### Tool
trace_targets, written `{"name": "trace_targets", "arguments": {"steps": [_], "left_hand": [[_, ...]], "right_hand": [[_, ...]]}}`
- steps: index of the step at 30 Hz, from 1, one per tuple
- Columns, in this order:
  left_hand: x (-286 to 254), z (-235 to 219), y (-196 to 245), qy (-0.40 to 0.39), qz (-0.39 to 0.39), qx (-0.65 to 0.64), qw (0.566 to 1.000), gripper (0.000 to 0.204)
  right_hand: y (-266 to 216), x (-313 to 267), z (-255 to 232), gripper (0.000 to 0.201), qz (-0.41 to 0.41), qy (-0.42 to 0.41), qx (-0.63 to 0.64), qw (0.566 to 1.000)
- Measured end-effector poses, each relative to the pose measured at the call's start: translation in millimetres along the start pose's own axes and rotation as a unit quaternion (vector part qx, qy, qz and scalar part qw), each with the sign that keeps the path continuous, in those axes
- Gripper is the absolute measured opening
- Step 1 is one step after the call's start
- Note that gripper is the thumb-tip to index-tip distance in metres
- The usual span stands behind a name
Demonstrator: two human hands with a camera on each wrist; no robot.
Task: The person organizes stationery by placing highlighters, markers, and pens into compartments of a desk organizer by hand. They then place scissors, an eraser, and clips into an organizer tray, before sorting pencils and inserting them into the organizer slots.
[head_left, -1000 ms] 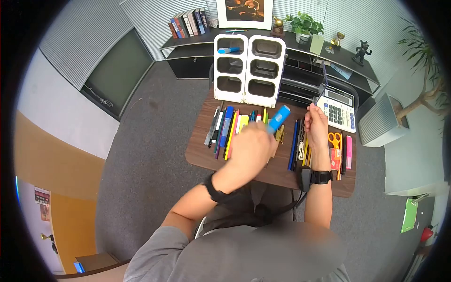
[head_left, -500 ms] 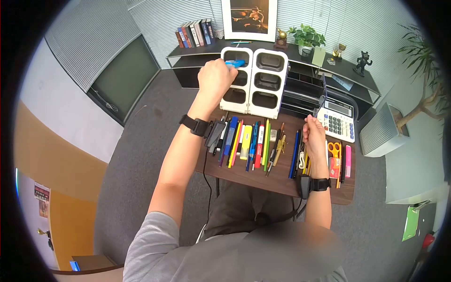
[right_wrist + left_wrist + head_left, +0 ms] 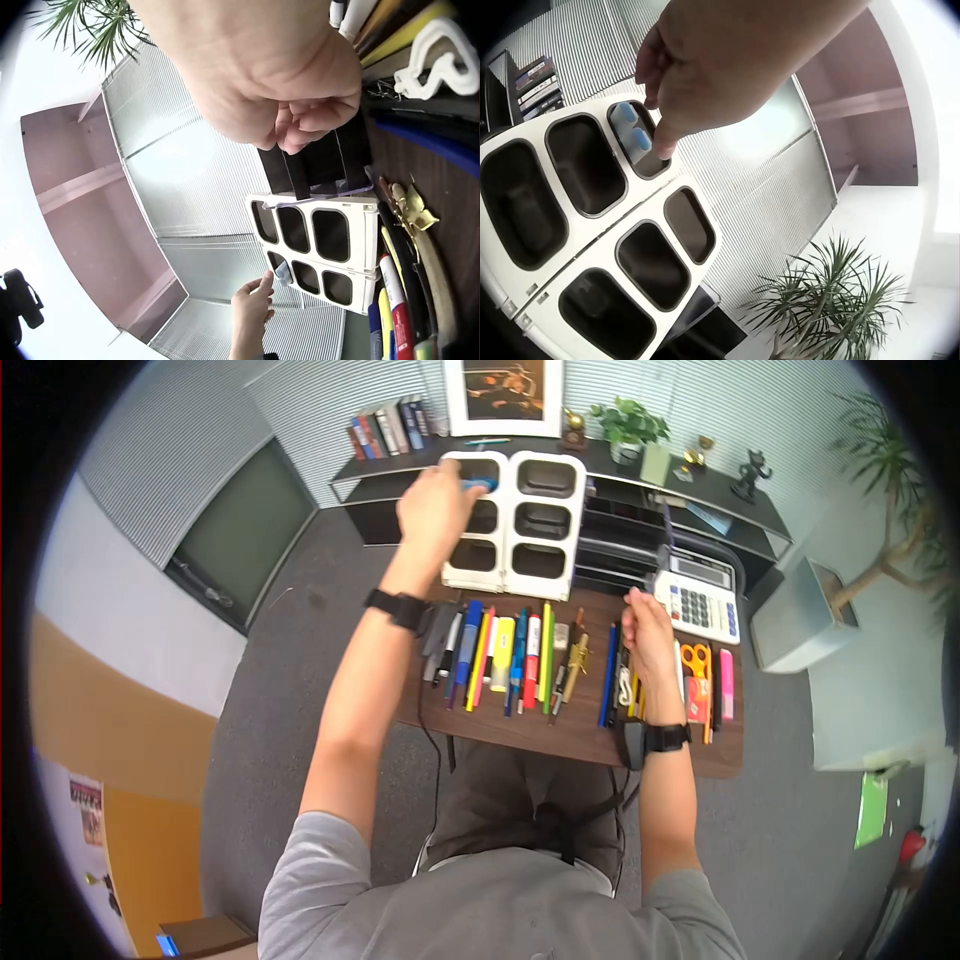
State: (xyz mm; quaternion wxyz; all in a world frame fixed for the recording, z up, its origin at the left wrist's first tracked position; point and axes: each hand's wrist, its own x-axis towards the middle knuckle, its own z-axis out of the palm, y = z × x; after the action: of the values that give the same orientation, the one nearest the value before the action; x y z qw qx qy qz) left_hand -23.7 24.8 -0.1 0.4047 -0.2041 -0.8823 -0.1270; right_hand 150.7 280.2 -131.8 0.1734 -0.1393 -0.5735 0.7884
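My left hand is at the top left compartment of a white organizer with dark openings. In the left wrist view, two blue highlighters stick up inside that compartment. The thumb reaches down to the compartment's rim beside them, and the fingers are bent on the far side, apart from the thumb. My right hand hovers over pencils and a white clip at the right of the table. Its fingers are loosely curled, with nothing visible in them.
Pens, markers and a yellow highlighter lie in a row on the wooden table. Orange scissors, a pink highlighter and a calculator are at the right. A black rack stands beside the organizer.
My left hand has carried a blue highlighter from above the table up to the organizer's top left compartment, where two now stand. My right hand has stayed over the right side.
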Motion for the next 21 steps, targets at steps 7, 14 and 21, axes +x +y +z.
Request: {"name": "trace_targets", "arguments": {"steps": [7, 14, 21], "left_hand": [[-88, -71, 52, -0.159, 0.004, -0.266, 0.951, 0.022], [-188, -84, 52, -0.181, 0.010, -0.388, 0.904, 0.010], [-239, -91, 47, -0.204, -0.069, -0.428, 0.878, 0.011]], "right_hand": [[-22, -1, -1, 0.020, -0.045, -0.020, 0.009, 0.999], [-80, -19, -56, 0.018, -0.189, 0.110, -0.246, 0.944], [-67, -32, -156, 0.043, 0.054, 0.213, -0.613, 0.759]]}}
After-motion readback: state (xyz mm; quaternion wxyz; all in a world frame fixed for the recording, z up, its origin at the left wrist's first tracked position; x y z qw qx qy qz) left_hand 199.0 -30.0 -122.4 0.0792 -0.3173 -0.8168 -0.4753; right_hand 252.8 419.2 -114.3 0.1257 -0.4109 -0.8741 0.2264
